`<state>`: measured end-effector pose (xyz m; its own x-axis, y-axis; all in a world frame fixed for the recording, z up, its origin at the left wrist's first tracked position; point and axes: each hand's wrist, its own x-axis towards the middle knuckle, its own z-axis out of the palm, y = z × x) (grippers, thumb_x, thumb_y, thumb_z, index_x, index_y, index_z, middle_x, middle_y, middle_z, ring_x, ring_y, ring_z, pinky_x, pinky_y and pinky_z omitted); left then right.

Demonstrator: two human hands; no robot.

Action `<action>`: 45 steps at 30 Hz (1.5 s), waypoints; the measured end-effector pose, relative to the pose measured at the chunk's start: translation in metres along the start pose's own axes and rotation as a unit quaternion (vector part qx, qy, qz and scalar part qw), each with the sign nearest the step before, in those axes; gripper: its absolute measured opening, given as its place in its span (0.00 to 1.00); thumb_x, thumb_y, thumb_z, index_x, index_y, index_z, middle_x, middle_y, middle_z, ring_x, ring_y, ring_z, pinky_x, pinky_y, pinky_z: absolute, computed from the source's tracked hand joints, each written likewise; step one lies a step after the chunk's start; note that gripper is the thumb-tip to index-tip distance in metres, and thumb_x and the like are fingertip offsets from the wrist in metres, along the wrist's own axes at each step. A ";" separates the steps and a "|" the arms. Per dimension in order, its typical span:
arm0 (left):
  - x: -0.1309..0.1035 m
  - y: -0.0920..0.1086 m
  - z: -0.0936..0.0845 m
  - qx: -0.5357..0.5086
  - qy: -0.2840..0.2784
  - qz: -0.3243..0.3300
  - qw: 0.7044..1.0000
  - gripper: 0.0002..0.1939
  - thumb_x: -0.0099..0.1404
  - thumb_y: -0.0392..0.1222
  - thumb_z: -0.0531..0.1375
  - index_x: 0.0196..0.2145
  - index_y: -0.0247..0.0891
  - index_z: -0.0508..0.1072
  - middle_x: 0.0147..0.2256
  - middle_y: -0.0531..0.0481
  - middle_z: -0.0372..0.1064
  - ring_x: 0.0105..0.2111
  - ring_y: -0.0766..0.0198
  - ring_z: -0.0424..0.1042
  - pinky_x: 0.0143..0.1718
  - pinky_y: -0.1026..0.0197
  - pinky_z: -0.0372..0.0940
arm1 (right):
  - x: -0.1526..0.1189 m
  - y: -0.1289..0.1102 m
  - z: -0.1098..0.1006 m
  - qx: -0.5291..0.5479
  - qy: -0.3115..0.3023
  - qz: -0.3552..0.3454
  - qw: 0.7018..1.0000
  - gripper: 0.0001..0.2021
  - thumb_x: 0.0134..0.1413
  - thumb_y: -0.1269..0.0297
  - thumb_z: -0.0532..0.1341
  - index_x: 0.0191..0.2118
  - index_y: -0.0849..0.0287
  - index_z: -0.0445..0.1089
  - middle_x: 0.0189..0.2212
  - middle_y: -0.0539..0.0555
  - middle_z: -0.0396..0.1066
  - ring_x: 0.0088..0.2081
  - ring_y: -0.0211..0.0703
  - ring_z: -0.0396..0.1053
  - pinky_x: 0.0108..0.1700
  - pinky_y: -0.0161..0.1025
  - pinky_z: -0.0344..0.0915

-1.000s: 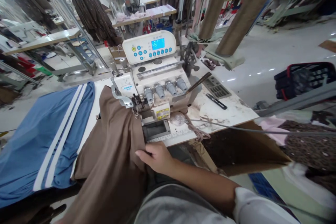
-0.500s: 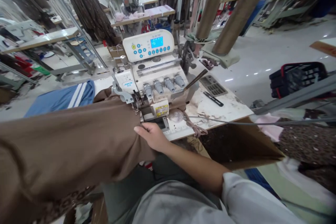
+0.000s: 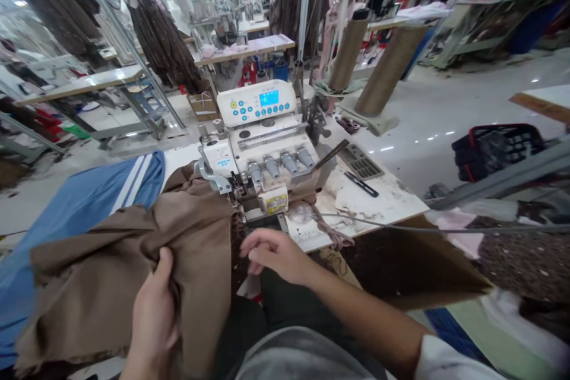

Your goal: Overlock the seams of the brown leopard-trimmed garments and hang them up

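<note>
Brown fabric (image 3: 200,261) lies in folds across the front left of a white overlock sewing machine (image 3: 267,142), its far part at the needle area. My left hand (image 3: 155,309) is closed on the fabric, thumb on top and fingers hidden beneath. Along the fabric's right edge, a dark patterned piece of cloth (image 3: 238,249) shows below the presser foot. Beside that edge is my right hand (image 3: 280,255), fingers loosely bent, thumb and index finger apart, with nothing visible between them.
Blue cloth with white stripes (image 3: 98,190) covers the table's left side. A black snips-like tool (image 3: 360,184) lies right of the machine, near a grey compartment tray (image 3: 361,160). Tall thread cones (image 3: 392,68) stand behind. An open cardboard box (image 3: 414,261) sits below the table's right edge.
My left hand has come into view, holding the brown fabric, which is now bunched and pulled back from the front. My right hand has left the fabric and shifted slightly right and down.
</note>
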<state>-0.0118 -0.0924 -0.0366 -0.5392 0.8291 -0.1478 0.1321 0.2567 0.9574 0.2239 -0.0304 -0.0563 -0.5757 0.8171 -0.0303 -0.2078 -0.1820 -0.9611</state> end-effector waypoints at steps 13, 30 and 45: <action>0.022 0.009 0.006 -0.075 0.028 0.093 0.992 0.33 0.59 0.59 0.72 0.56 0.39 0.78 0.55 0.42 0.78 0.58 0.48 0.74 0.59 0.54 0.69 | 0.016 0.025 0.001 -0.222 0.098 -0.105 0.964 0.27 0.70 0.47 0.60 0.23 0.57 0.58 0.20 0.44 0.55 0.27 0.36 0.58 0.30 0.34 0.50; 0.011 0.028 0.006 0.277 0.037 0.506 0.816 0.16 0.70 0.36 0.65 0.55 0.42 0.77 0.55 0.41 0.75 0.57 0.51 0.73 0.64 0.45 0.63 | 0.002 0.043 -0.014 -0.184 0.203 -0.239 0.932 0.10 0.63 0.59 0.69 0.47 0.54 0.74 0.48 0.57 0.71 0.45 0.45 0.74 0.42 0.37 0.75; 0.016 0.043 0.050 0.378 -0.109 0.607 0.691 0.26 0.70 0.32 0.65 0.64 0.36 0.71 0.58 0.41 0.75 0.58 0.52 0.73 0.65 0.50 0.66 | 0.016 0.033 0.003 -0.116 0.121 -0.117 0.979 0.17 0.65 0.51 0.67 0.32 0.59 0.78 0.22 0.45 0.66 0.26 0.35 0.60 0.29 0.33 0.55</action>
<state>0.0268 -0.0427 -0.0103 0.4774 0.6959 0.5365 0.8179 -0.5750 0.0181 0.2057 -0.0250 -0.0875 -0.3249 0.9320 0.1607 -0.1099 0.1316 -0.9852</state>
